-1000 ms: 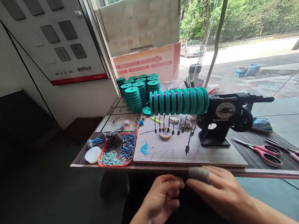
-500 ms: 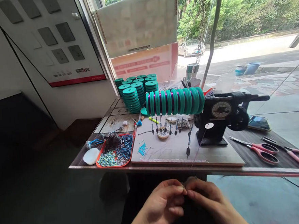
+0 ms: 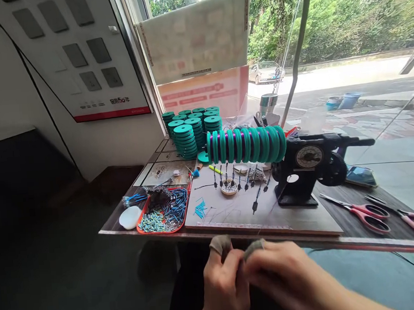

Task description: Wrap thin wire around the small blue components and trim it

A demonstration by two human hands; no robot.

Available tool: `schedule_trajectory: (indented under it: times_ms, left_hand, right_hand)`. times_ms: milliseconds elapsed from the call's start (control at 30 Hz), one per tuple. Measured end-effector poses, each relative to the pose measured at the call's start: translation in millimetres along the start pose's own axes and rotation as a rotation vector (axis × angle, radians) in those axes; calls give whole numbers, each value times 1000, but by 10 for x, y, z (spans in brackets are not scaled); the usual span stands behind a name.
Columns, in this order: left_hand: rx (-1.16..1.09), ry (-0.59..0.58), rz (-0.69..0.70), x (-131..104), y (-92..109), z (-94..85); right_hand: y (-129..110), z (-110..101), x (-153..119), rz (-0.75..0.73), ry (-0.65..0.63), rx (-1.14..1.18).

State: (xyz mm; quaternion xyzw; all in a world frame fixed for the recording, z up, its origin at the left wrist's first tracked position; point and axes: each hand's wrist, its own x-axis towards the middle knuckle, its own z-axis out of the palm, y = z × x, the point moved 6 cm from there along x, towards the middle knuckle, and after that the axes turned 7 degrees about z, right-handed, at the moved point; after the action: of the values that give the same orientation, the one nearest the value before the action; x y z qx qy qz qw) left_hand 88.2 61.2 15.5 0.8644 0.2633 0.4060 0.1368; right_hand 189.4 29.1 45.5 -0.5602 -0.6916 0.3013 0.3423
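Just in front of the table's near edge, my left hand (image 3: 225, 276) and my right hand (image 3: 284, 267) meet, fingers closed and fingertips together. Whatever lies between them is too small or hidden to name. Both hands have grey-brown covers on a finger. Beyond them stands a black winding machine (image 3: 297, 196) with a round dial. Its shaft carries a row of green spools (image 3: 247, 145) with purple showing between them. Small dark weighted pieces (image 3: 256, 203) hang below the spools on threads, over a pale board (image 3: 240, 221).
A red-rimmed tray (image 3: 163, 210) of small parts and a white lid (image 3: 130, 218) lie left. Stacked green discs (image 3: 185, 142) stand behind. Pink-handled scissors (image 3: 370, 216) and pliers (image 3: 412, 223) lie right. A round dish of beads (image 3: 228, 186) sits on the board.
Both hands have turned and closed further, with their backs now more toward the camera. The hanging weighted pieces have shifted. The whole view has moved slightly.
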Motion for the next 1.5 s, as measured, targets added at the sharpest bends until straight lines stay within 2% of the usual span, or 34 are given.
schedule_trajectory:
  times_ms: [67,167,267,333,367,433,500,533,600,633,667,767,867,933,967,1033,1100,1200,1267,1333,1400,1433,1500]
  left_hand:
    - [127,135,103,-26,9,-67]
    - [305,268,155,-53,-10,-135]
    - [312,280,198,-47,-5,-156]
    - [178,238,183,-9,-5,-160]
    - [66,205,128,22,-24,-157]
    - [-247,131,-117,84,-131,-124]
    - [-682,43,-527,69,-279,4]
    - [-918,-5,-762,19,-319,101]
    - [-1292,-89,-1142,-89,-298,257]
    - [-1397,-111,-1258,-126,-277,297]
    - [-1445,-121,-1326,-152,-270,318]
    - [-1434,-119,-1378,-195,-285,342]
    - [-1408,-124,-1368,-200,-276,352]
    - [-1314,-120,-1247,-148,-286,314]
    - [-1195,-120,-1114,-97,-300,266]
    - [-848,-135,-749,29,-283,134]
    - [-478,-119,-380,105,-193,15]
    - [-67,65,14,73,-62,-125]
    - [141,208,185,16,2,-195]
    - [202,263,264,0,28,-227]
    - [64,217,225,53,8,-239]
    - [-75,171,127,96,-37,-234]
    - [-470,63,-251,141,-203,-152]
  right_hand:
    - [-58,-151,250,156,-13,68]
    - [-90,-150,637,268,-180,238]
    - [-58,-65,921,309,-262,243]
    - [-53,-30,976,309,-272,209]
    - [-59,-31,952,297,-266,188]
    - [-58,-88,810,262,-192,133]
    - [-55,-215,575,149,-8,-10]
    - [-125,-294,424,-42,160,-212]
    - [-247,-266,68,-460,358,-517]
    - [-245,-177,-71,-602,361,-626]
    - [-212,-90,-163,-679,350,-694]
    - [-102,78,-239,-710,351,-742]
    - [-43,144,-221,-669,366,-695]
    - [-26,191,-241,-656,324,-649]
    - [-25,208,-257,-644,297,-609]
    - [-37,211,-262,-581,224,-463]
    - [-47,160,-166,-420,115,-214]
    - [-38,29,181,-51,-12,158]
    - [-56,-49,472,137,-43,270]
    - [-135,-70,730,160,-99,260]
    - [-180,-54,863,145,-140,213]
    - [-176,-53,865,136,-132,185]
    - [-125,-82,740,113,-56,127]
